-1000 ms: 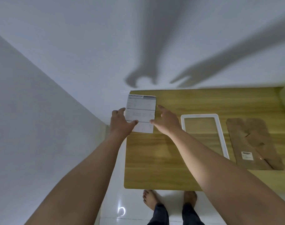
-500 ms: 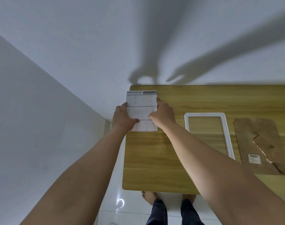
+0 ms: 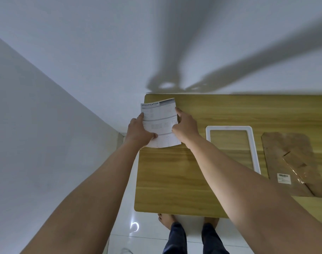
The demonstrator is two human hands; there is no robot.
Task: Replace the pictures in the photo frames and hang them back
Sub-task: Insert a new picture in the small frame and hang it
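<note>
head view: both hands, the left hand [image 3: 138,133] and the right hand [image 3: 186,128], pinch the printed sheet [image 3: 159,123] above the table's [image 3: 175,180] far-left corner, apparently readying it for the white frame [image 3: 232,128] beside it, which needs careful alignment.

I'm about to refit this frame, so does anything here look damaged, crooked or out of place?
Nothing looks damaged. The white frame lies empty on the table, its brown backing board loose beside it. One oddity: the sheet gripped by the left hand and right hand is a printed specification page, bowed and slightly tilted.
</note>
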